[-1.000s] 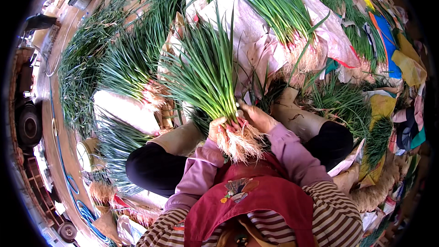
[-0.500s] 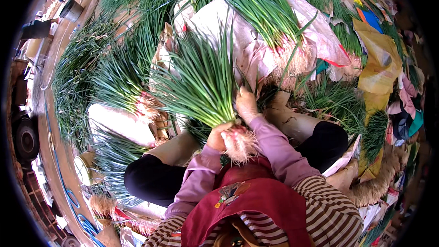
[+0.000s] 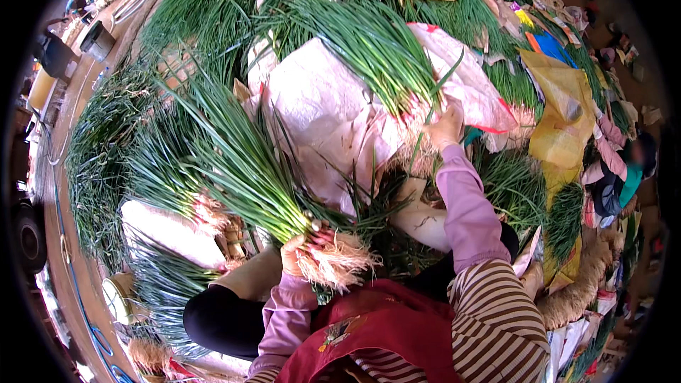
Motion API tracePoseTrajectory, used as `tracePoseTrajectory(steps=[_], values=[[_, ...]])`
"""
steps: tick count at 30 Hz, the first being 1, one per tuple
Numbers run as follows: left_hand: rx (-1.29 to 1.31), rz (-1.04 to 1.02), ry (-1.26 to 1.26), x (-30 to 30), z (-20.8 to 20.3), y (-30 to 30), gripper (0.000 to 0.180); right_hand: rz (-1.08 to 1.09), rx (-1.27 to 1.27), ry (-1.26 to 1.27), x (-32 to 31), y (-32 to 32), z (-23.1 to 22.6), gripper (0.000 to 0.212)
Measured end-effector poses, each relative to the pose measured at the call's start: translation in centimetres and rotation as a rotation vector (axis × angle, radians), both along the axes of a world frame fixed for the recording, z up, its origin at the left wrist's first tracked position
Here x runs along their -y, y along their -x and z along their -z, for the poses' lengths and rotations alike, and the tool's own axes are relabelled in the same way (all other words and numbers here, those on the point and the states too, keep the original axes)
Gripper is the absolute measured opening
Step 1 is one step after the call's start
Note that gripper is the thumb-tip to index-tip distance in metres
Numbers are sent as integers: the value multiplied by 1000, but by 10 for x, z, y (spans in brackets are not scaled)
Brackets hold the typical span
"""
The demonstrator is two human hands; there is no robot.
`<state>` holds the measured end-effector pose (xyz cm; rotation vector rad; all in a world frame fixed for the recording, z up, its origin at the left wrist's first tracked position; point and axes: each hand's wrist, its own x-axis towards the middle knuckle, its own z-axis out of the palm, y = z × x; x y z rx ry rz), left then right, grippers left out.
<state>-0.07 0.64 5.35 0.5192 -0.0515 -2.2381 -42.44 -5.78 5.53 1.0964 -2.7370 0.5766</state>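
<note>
My left hand (image 3: 292, 255) is closed around the base of a bunch of spring onions (image 3: 273, 191). Its leaves fan out to the upper left, and its pale roots hang toward my lap. My right hand (image 3: 445, 128) reaches to the right edge of a second pile of spring onions (image 3: 376, 53), lying on a white sack (image 3: 319, 92). There its bent fingers grip stems just above the roots; how many stems is hidden. The two hands are well apart.
Other spring onions (image 3: 159, 149) lie to the left, with more at the far side. A yellow sack (image 3: 560, 110) is on the right, near a seated person (image 3: 628, 159). A tin (image 3: 119, 296), a grey bucket (image 3: 97, 41) and a blue hose (image 3: 74, 284) are at left.
My right hand has left the held bunch and moved right and away to the pile on the sack. My left hand has carried its bunch left and nearer, tilting the leaves leftward.
</note>
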Motion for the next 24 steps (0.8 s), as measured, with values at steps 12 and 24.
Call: tracePoseTrajectory(steps=[12,24], values=[[-426,-142,279,14,-17,-2,55,-295,-102,-96,34,-94,-102,68],[-246,62,1,10,16,-37,36,-355,554,-51,-65,-135,-10,21]])
